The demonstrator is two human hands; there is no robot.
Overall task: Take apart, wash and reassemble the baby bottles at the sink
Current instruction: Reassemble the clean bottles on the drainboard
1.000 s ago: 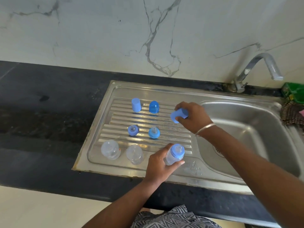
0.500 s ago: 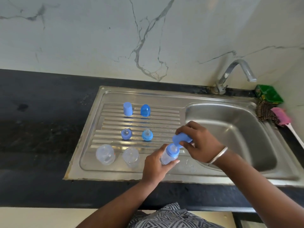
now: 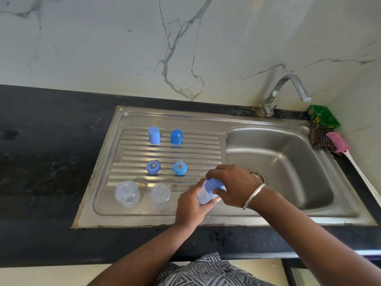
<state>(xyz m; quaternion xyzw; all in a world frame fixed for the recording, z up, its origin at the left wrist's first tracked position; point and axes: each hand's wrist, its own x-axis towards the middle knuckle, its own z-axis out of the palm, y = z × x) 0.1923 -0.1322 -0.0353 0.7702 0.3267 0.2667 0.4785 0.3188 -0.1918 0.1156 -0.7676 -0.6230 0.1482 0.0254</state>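
At the left of the stainless steel drainboard (image 3: 107, 182), toward the lower edge of the frame, two clear plastic bottle bodies (image 3: 127, 194) stood mouth-down, not yet reassembled. Above them, mid-frame, sat two blue nipple collars (image 3: 153, 167), each with its clear teat up, and above those two blue dome caps (image 3: 154, 135), all well apart from one another.

Just right of that grid, at lower centre, my left hand (image 3: 190, 209) was curled round the clear bottle under assembly (image 3: 204, 196), gripping its body from below and holding it tilted toward the right. My right hand (image 3: 233, 185) was wrapped over the light blue cap (image 3: 214, 185), pinching it between thumb and fingers and seating it on the bottle top. Whether the cap had fully engaged, I could not tell; my fingers hid the joint.

Procedure, as I judged it: hold the body steady with the left hand, keep the cap square to the bottle axis, and press straight down until it seats evenly. A tilted cap would likely jam or pop off. Wet plastic may slip, so the grip had to stay firm but not crush the body.

To the right lay the steel sink basin (image 3: 288, 141), with the chrome tap (image 3: 288, 87) at upper right, its spout showing no water.
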